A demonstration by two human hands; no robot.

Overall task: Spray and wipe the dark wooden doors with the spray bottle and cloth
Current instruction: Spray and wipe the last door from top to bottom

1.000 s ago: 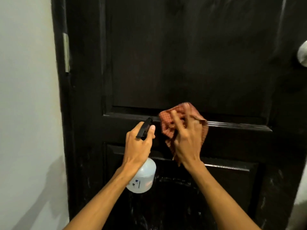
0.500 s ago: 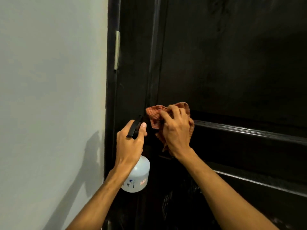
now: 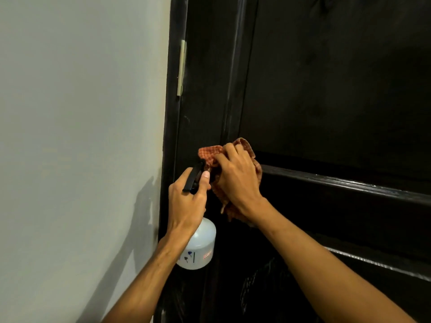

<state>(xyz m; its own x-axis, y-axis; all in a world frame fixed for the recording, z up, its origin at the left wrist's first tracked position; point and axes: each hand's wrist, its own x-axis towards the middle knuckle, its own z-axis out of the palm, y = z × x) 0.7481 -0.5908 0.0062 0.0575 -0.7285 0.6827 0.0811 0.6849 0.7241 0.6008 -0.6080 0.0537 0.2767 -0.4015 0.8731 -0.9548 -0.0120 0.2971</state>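
Orange checked cloth [image 3: 209, 154], clutched in our right hand [image 3: 238, 183], should scrub the dark wooden door [image 3: 326, 89] firmly; our left hand [image 3: 186, 203] grips the white spray bottle [image 3: 201, 244].

This looks like the inside of a home, seen close up at a doorway. A dark wooden door [image 3: 326, 89] fills the right side, built in the domestic panelled style, with recessed panels set off by raised mouldings [image 3: 338, 183] that catch the light. At its left edge a pale metal hinge [image 3: 182, 67] joins it to a dark frame [image 3: 173, 113]. Left of the frame runs a plain, smooth, pale painted wall [image 3: 81, 113], where indoor light throws a soft shadow [image 3: 144, 206]. A small white plastic spray bottle [image 3: 200, 248] and a red-orange checked cloth [image 3: 210, 153], ordinary household cleaning things, are at the door. Which room this is cannot be told.
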